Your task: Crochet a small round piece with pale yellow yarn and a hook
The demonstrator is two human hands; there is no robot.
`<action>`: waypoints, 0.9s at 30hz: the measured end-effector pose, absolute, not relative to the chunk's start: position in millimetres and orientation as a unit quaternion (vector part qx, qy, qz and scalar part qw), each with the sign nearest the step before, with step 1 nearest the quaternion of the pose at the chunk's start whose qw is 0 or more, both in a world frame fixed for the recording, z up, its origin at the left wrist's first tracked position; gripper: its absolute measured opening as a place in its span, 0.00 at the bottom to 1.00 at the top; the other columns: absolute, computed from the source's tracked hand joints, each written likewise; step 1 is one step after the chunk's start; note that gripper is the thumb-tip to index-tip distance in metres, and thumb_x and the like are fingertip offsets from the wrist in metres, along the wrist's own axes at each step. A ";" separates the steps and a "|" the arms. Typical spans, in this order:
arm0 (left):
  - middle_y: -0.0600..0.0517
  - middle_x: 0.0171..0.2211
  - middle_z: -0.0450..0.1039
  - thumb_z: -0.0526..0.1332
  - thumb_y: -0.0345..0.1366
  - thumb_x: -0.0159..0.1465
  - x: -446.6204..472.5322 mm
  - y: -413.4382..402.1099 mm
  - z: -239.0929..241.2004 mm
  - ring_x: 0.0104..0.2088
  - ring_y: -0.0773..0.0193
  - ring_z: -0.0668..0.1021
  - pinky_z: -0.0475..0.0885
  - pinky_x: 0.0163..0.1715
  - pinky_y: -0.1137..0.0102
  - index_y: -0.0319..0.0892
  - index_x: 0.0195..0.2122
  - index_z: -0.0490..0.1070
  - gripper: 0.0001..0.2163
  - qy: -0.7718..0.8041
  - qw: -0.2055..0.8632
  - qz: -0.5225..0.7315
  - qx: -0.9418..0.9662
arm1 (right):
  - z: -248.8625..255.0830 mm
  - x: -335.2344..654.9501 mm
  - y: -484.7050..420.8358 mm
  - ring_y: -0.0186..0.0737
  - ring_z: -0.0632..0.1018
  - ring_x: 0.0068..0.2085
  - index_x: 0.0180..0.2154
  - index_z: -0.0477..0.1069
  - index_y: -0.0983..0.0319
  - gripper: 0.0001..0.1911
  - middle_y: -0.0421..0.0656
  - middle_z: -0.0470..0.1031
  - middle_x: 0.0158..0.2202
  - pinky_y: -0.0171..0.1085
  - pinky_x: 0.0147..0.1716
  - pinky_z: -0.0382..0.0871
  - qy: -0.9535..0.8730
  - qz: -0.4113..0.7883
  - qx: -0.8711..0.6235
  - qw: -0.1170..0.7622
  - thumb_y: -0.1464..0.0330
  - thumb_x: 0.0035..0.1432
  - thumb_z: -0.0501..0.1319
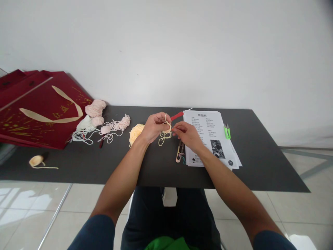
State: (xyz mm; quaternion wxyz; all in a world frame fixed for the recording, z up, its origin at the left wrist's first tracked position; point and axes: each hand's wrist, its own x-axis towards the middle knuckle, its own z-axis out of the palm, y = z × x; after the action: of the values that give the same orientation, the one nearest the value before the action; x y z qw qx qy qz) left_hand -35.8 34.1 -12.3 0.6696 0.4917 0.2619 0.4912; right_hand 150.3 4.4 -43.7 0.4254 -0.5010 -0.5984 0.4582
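Observation:
My left hand (154, 127) is closed, pinching loops of pale yellow yarn (164, 136) just above the dark table (260, 163). My right hand (187, 134) is closed on a crochet hook with a red handle (177, 115), whose tip meets the yarn between both hands. The strand hangs down in loose loops. A ball of the same yellow yarn (135, 133) lies behind my left wrist.
Printed sheets (212, 137) with green snips (227, 131) lie at right. A case of hooks (179, 152) rests beside them. Pink and white yarn (104, 123) and a red gift bag (39, 107) sit at left, with a small yarn bit (36, 160) near the front edge.

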 end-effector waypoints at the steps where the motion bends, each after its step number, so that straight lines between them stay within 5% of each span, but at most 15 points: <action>1: 0.55 0.26 0.76 0.75 0.28 0.49 -34.2 33.7 -12.2 0.24 0.72 0.73 0.66 0.26 0.75 0.40 0.32 0.77 0.11 0.270 0.653 0.506 0.495 | -39.9 153.4 3.9 0.39 0.82 0.34 0.39 0.75 0.58 0.06 0.40 0.83 0.33 0.36 0.31 0.71 -0.564 0.482 -0.500 0.447 0.63 0.60 0.65; 11: 0.55 0.31 0.77 0.71 0.31 0.57 -15.2 21.5 -16.5 0.29 0.69 0.75 0.71 0.34 0.71 0.44 0.38 0.79 0.08 0.370 0.434 0.572 0.589 | 0.4 150.8 -16.6 0.31 0.76 0.30 0.48 0.76 0.57 0.15 0.36 0.77 0.33 0.34 0.29 0.71 -0.506 0.463 -0.453 0.569 0.65 0.58 0.69; 17: 0.53 0.35 0.78 0.68 0.29 0.60 -6.0 11.5 -22.1 0.34 0.66 0.76 0.72 0.38 0.68 0.46 0.38 0.80 0.07 0.384 0.318 0.588 0.637 | 7.3 146.8 -23.8 0.32 0.76 0.29 0.36 0.75 0.60 0.09 0.38 0.78 0.31 0.35 0.30 0.71 -0.491 0.466 -0.459 0.575 0.67 0.54 0.71; 27: 0.54 0.34 0.77 0.68 0.26 0.61 -1.3 3.6 -18.4 0.32 0.67 0.76 0.71 0.37 0.69 0.46 0.38 0.80 0.08 0.374 0.275 0.596 0.655 | 12.9 143.5 -31.4 0.35 0.79 0.31 0.34 0.78 0.60 0.05 0.40 0.81 0.30 0.37 0.31 0.72 -0.512 0.434 -0.487 0.558 0.66 0.56 0.71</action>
State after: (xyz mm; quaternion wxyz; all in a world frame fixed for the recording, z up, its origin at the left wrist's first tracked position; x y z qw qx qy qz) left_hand -1.3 3.6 -18.4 0.2751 0.6546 0.3743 0.5965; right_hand 143.5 -31.4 12.9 0.5580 -0.4873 -0.5124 0.4344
